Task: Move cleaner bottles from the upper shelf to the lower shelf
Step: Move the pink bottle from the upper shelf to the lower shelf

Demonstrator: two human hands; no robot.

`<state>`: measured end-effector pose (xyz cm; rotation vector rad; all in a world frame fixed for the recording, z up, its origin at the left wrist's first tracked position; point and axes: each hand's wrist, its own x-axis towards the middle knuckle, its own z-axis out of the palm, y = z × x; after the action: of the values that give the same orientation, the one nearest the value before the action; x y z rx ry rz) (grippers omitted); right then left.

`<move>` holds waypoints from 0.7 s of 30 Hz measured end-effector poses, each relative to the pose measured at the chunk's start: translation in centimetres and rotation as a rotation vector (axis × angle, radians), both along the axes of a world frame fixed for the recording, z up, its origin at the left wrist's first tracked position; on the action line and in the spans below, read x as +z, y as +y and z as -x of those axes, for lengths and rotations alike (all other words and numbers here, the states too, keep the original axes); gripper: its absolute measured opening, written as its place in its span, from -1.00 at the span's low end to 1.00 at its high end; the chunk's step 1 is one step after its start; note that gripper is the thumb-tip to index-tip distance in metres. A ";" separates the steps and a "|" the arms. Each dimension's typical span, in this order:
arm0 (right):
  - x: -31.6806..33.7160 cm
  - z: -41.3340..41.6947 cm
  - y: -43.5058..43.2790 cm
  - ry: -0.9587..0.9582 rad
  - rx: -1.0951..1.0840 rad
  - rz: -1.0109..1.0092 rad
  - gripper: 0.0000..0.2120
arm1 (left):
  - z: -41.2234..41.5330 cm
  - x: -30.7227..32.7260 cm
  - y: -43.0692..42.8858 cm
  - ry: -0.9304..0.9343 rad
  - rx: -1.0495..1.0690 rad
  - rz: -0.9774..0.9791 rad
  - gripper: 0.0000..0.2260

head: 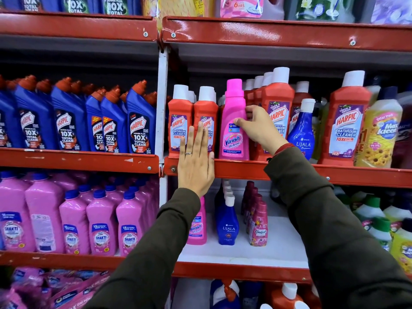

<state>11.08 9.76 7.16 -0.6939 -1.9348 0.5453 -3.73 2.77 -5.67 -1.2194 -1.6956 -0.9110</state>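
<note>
A pink Vanish bottle (234, 121) stands upright on the upper shelf (245, 169), between red Harpic bathroom cleaner bottles (191, 121). My right hand (258, 126) grips the pink bottle's right side, thumb on its front label and fingers behind it. My left hand (196, 159) is flat and open, fingers together, resting against the red Harpic bottles and the shelf's red lip. On the lower shelf (267, 248) stand another pink Vanish bottle (197, 228), partly hidden by my left sleeve, a blue Ujala bottle (227, 224) and maroon Comfort bottles (256, 221).
Blue Harpic bottles (73, 121) fill the left bay, with pink Shakti bottles (73, 219) below them. Taller red Harpic bottles (345, 121), a blue Ujala bottle (301, 130) and a yellow Max Kleen bottle (381, 134) crowd the upper shelf at right. White shelf surface shows right of the Comfort bottles.
</note>
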 end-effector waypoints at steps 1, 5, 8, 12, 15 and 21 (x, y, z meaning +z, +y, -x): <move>-0.1 -0.1 -0.1 0.018 0.014 0.006 -0.58 | 0.0 0.0 0.0 -0.002 -0.001 0.002 -0.45; -0.3 -0.6 -0.4 0.104 0.050 0.002 -0.57 | 0.0 0.0 0.0 -0.001 -0.006 0.006 -0.45; -0.2 -0.9 -0.4 0.165 0.054 -0.030 -0.55 | -0.1 0.1 -0.1 -0.002 -0.011 0.009 -0.45; 0.3 -1.7 -0.9 0.218 0.083 -0.033 -0.55 | -0.1 0.1 -0.3 -0.003 -0.012 0.015 -0.45; 0.7 -2.6 -1.6 0.229 0.132 -0.020 -0.55 | -0.2 0.2 -0.4 -0.004 -0.024 0.012 -0.45; -1.7 -5.0 -3.9 0.241 0.247 0.035 -0.61 | -0.7 -1.4 -1.7 0.031 -0.088 -0.017 -0.46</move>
<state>16.06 5.88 5.50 -0.3914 -1.7967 0.7799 -3.00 1.12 -7.03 -1.2991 -1.6179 -0.9522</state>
